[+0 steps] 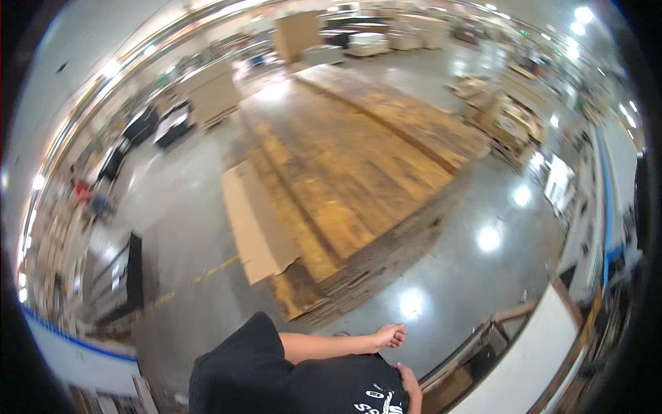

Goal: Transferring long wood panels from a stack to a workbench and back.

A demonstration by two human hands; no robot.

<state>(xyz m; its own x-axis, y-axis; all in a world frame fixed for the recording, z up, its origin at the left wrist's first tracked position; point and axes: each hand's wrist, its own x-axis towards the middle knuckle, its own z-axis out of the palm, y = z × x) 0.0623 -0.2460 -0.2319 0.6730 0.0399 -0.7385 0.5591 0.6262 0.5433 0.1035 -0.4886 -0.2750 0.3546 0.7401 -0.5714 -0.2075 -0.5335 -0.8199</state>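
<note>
My left hand [391, 336] is held in front of my body, its forearm reaching across my black shirt [324, 383]. Its fingers are curled in, and nothing shows in them. Close below it, at the side of the shirt, is my right hand [408, 379], only partly in view; its fingers are not clear enough to read. Ahead of both hands, and apart from them, lies a broad, low stack of brown wooden boards [352, 172] with worn, layered edges. A flat tan cardboard sheet [255, 217] lies along the stack's left side.
A white panel with a wooden edge [531, 352] stands close at the right. At the left is a black box-like unit [121, 283] on the grey floor [186, 234]. Pallets with stacked panels [507, 117] stand at the far right, and a tall board stack [210, 93] at the far left.
</note>
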